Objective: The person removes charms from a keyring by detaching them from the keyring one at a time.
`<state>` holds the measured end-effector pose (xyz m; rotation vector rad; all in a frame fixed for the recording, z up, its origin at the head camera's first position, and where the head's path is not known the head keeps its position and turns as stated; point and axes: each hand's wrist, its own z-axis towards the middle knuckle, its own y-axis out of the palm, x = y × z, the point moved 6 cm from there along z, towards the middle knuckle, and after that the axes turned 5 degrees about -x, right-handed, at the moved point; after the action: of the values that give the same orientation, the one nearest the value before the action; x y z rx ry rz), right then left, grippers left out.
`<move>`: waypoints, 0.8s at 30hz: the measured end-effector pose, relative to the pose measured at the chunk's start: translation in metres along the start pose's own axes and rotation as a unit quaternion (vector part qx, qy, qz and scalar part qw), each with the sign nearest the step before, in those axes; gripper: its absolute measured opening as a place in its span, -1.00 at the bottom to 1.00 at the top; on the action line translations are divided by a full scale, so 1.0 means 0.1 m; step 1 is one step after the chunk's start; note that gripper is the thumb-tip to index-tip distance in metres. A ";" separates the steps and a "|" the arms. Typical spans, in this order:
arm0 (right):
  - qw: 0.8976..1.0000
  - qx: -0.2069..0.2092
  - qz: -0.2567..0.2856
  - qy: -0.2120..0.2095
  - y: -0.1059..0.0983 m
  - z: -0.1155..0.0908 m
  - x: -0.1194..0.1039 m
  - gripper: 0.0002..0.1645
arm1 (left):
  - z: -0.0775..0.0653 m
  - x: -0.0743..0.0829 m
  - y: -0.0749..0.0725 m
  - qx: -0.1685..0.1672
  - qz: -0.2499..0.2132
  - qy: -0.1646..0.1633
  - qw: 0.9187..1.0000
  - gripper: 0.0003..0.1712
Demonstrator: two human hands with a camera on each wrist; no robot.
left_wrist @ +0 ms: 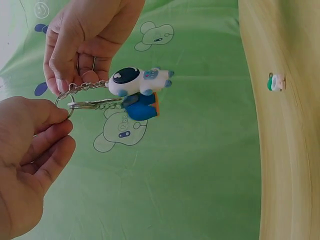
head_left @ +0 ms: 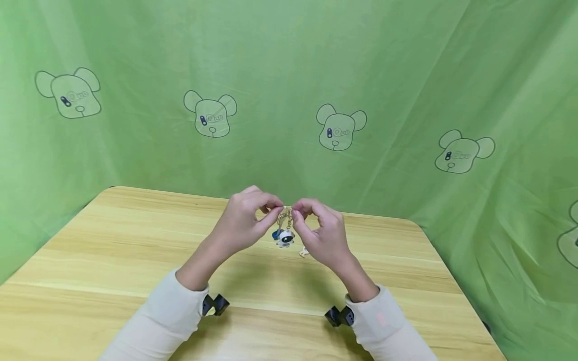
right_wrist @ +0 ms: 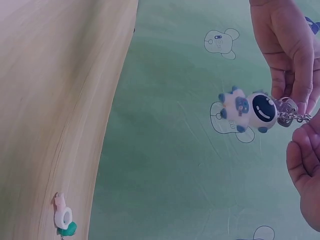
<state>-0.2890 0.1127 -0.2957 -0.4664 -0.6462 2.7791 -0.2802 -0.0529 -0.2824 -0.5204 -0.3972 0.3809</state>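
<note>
My left hand (head_left: 241, 218) and right hand (head_left: 322, 230) meet over the table, thumbs and fingertips pinching a metal key ring (left_wrist: 64, 104) from both sides. A white astronaut figurine (head_left: 285, 237) with a dark visor hangs from the ring on a silver chain (left_wrist: 90, 86). Beside it dangles a blue charm (left_wrist: 142, 107) with an orange edge, on its own metal links. In the right wrist view the astronaut (right_wrist: 260, 111) partly hides the other charm. Exactly how the fingertips grip the ring is hard to make out there.
A small white, green and pinkish figurine (left_wrist: 276, 82) lies on the wooden table (head_left: 113, 260), beneath the right hand in the head view. A green curtain (head_left: 280, 60) printed with bear heads stands behind and beside the table. Dark cameras (head_left: 215, 304) sit at both wrists.
</note>
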 end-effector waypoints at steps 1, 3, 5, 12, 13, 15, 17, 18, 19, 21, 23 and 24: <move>1.000 0.000 -0.001 -0.002 0.00 0.00 0.00 -0.93 | 0.00 0.00 0.00 0.003 0.002 0.002 1.000 -0.93; 1.000 0.004 0.000 -0.005 0.00 0.00 0.00 -0.92 | -0.01 0.01 -0.01 0.010 0.007 0.009 1.000 -0.94; 1.000 0.007 0.000 -0.008 0.01 0.01 0.00 -0.92 | 0.00 0.02 -0.02 0.015 0.012 0.016 1.000 -0.94; 1.000 0.008 0.001 -0.013 0.01 0.01 -0.01 -0.92 | 0.00 0.03 -0.04 0.026 0.018 0.031 0.999 -0.93; 1.000 0.007 0.001 -0.013 0.01 0.01 -0.01 -0.93 | 0.00 0.03 -0.04 0.028 0.018 0.033 0.999 -0.92; 1.000 0.005 0.000 -0.013 0.01 0.01 -0.01 -0.93 | -0.01 0.03 -0.04 0.032 0.017 0.036 0.999 -0.90; 1.000 0.004 0.001 -0.012 0.02 0.01 -0.01 -0.93 | -0.01 0.03 -0.04 0.034 0.015 0.036 0.999 -0.89; 1.000 0.004 0.002 -0.011 0.02 0.01 -0.01 -0.93 | -0.01 0.03 -0.04 0.034 0.015 0.036 0.999 -0.90; 1.000 0.004 0.002 -0.011 0.03 0.01 -0.01 -0.92 | -0.01 0.03 -0.05 0.034 0.014 0.036 0.999 -0.90; 1.000 0.006 0.004 -0.013 0.03 0.01 -0.01 -0.90 | -0.01 0.02 -0.05 0.033 0.013 0.036 0.999 -0.93; 1.000 0.007 0.003 -0.016 0.03 0.01 -0.02 -0.88 | 0.00 0.03 -0.06 0.033 0.011 0.035 0.999 -0.94; 1.000 0.007 0.004 -0.016 0.03 0.01 -0.02 -0.88 | 0.00 0.03 -0.06 0.032 0.010 0.035 0.999 -0.94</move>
<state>-0.2884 0.1089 -0.2956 -0.4237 -0.6332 2.8019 -0.2761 -0.0565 -0.2784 -0.4736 -0.3110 0.3930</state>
